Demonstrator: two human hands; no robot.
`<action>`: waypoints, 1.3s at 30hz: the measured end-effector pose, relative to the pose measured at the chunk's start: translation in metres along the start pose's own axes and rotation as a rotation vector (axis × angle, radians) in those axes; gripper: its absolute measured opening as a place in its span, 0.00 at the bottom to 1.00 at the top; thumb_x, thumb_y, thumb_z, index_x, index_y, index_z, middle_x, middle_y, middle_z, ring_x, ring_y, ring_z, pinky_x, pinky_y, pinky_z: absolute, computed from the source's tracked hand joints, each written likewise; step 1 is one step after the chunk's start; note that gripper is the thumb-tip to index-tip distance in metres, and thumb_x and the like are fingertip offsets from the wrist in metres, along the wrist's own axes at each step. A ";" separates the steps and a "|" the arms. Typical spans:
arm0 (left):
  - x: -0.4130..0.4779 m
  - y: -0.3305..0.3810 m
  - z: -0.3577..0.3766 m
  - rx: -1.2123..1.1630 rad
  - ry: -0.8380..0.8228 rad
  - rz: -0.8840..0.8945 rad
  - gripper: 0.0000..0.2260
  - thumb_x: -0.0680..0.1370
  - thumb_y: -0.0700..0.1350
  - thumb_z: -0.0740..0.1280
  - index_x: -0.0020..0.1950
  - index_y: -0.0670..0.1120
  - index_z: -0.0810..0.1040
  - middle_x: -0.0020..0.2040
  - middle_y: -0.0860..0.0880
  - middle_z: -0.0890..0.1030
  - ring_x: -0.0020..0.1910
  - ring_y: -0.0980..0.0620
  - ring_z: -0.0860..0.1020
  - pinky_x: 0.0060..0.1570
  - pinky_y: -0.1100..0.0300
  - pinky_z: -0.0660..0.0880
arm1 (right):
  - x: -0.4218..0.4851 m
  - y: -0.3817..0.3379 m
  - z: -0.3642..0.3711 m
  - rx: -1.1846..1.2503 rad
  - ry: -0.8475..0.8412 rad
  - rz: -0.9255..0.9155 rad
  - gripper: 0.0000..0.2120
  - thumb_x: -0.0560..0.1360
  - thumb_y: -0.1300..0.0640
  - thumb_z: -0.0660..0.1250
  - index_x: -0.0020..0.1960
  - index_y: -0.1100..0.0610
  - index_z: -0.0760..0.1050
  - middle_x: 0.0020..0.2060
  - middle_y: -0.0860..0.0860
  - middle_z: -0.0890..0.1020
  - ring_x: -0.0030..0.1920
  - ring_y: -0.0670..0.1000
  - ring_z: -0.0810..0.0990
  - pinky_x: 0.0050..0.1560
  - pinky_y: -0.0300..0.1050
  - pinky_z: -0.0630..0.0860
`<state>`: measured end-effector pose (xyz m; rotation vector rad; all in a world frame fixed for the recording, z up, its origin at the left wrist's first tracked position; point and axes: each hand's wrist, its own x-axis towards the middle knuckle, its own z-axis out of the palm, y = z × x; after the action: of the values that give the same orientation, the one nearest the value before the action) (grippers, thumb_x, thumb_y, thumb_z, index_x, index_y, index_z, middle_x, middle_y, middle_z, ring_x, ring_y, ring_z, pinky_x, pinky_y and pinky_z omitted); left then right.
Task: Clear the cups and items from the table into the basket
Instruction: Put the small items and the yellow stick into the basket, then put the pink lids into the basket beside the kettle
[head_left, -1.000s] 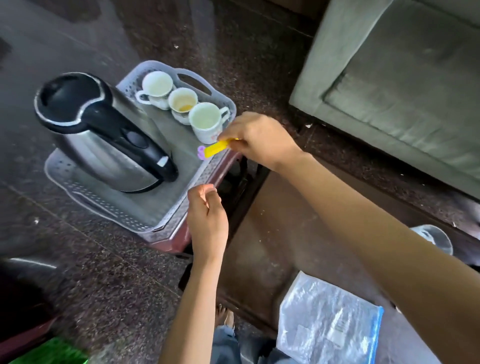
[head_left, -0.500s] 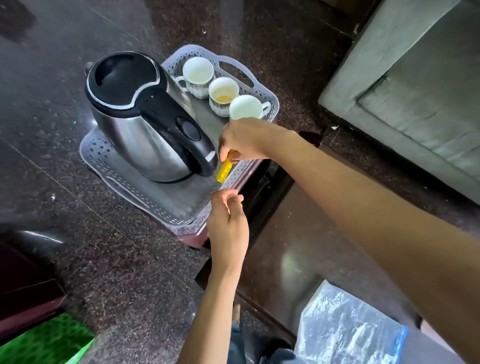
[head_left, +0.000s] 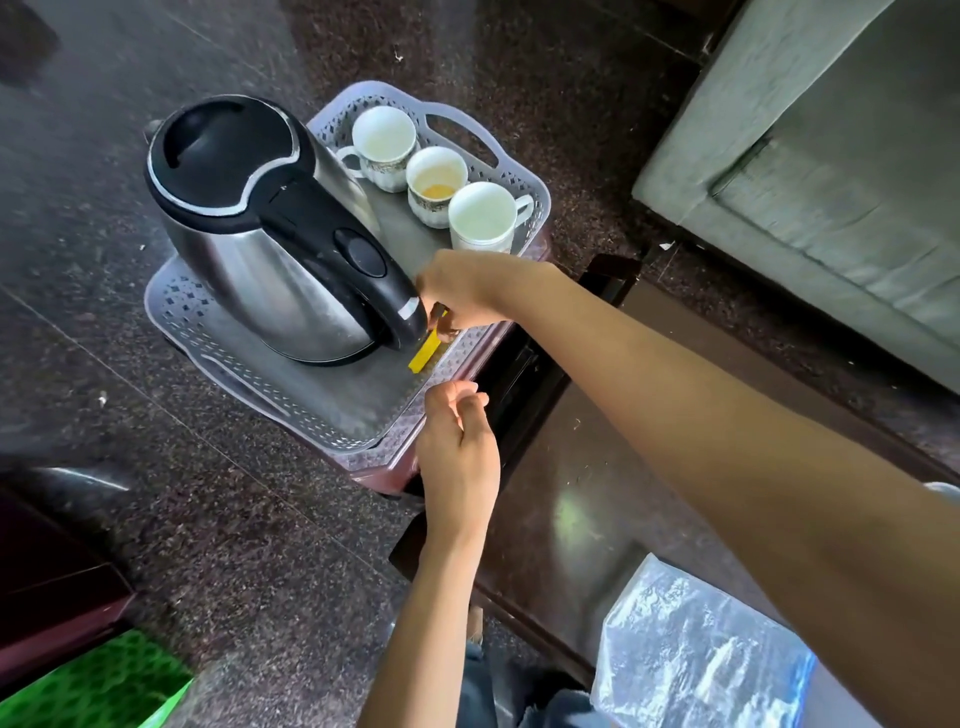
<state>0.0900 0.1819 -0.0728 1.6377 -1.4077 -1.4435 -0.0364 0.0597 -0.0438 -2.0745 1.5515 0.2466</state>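
Note:
A pale grey plastic basket (head_left: 332, 415) sits on a small stool beside the dark table (head_left: 587, 499). Inside it stand a steel kettle (head_left: 270, 244) with a black lid and handle, and three white cups (head_left: 483, 215) in a row at the far end; the middle cup (head_left: 436, 179) holds a little orange liquid. My right hand (head_left: 467, 291) reaches over the basket's near edge next to the kettle handle, pinching a small yellow stick-shaped item (head_left: 425, 351) that points down into the basket. My left hand (head_left: 457, 447) hovers at the basket's near rim, fingers curled, holding nothing.
A clear plastic zip bag (head_left: 696, 654) lies on the table at the lower right. A grey sofa (head_left: 831, 171) fills the upper right. Dark speckled floor surrounds the stool. A green object (head_left: 98, 686) shows at the lower left corner.
My right hand has carried the yellow item from beside the cups down along the basket's near side to the kettle handle. My left hand stays at the rim.

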 end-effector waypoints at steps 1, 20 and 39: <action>-0.001 0.000 0.001 0.005 0.000 0.001 0.08 0.80 0.40 0.57 0.53 0.44 0.75 0.49 0.50 0.82 0.51 0.53 0.80 0.45 0.75 0.71 | -0.003 0.001 -0.002 0.035 0.040 0.003 0.12 0.74 0.64 0.68 0.56 0.57 0.81 0.46 0.48 0.84 0.48 0.48 0.81 0.46 0.36 0.69; -0.052 0.018 0.071 0.119 -0.156 0.143 0.09 0.80 0.40 0.57 0.56 0.42 0.74 0.50 0.49 0.81 0.49 0.51 0.78 0.40 0.78 0.68 | -0.226 0.054 0.096 0.784 1.079 0.748 0.05 0.75 0.60 0.68 0.47 0.55 0.82 0.36 0.44 0.81 0.34 0.37 0.75 0.39 0.25 0.70; -0.187 -0.052 0.166 0.479 -0.546 0.153 0.08 0.80 0.40 0.56 0.55 0.42 0.73 0.51 0.47 0.81 0.50 0.48 0.79 0.47 0.62 0.69 | -0.397 -0.020 0.327 0.922 0.995 1.209 0.08 0.74 0.66 0.66 0.51 0.59 0.80 0.40 0.49 0.79 0.36 0.37 0.74 0.38 0.24 0.68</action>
<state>-0.0239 0.4092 -0.0964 1.3961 -2.2766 -1.6198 -0.0916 0.5632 -0.1355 -0.2938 2.5732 -1.0361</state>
